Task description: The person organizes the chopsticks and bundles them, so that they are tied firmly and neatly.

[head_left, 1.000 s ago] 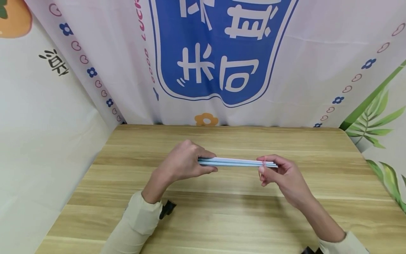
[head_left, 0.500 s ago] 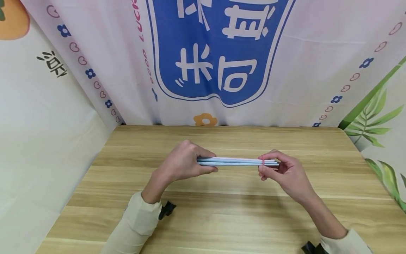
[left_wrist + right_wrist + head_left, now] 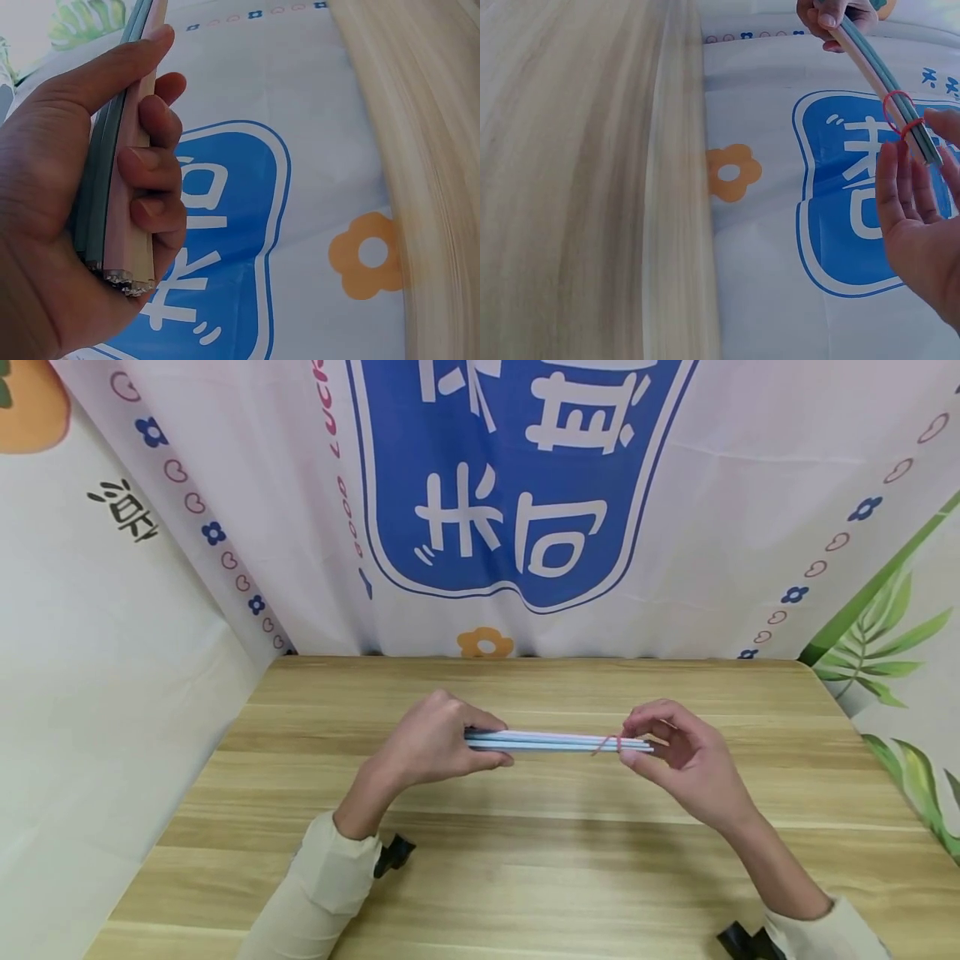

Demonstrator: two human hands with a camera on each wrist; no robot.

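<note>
A bundle of thin pastel chopsticks (image 3: 555, 742), blue, pink and cream, is held level above the table. My left hand (image 3: 431, 739) grips its left end; in the left wrist view, fingers and thumb wrap round the chopsticks (image 3: 120, 172), whose butt ends show near the palm. A red rubber band (image 3: 904, 112) circles the bundle near its right tips, with a loose loop trailing toward the left hand. My right hand (image 3: 690, 768) is around those tips, its fingers loosely spread, thumb tip at the band. Whether its fingertips touch the band is hard to tell.
Beneath both hands lies a wooden table (image 3: 480, 877). Behind it hangs a white printed cloth (image 3: 712, 552) with a blue panel, reaching the table's back edge. Dark wrist mounts (image 3: 395, 854) stick out by the sleeves.
My right fingers have loosened from their pinch and spread, moving slightly right. The red band now sits on the bundle with a loop hanging leftward. The left hand stays put.
</note>
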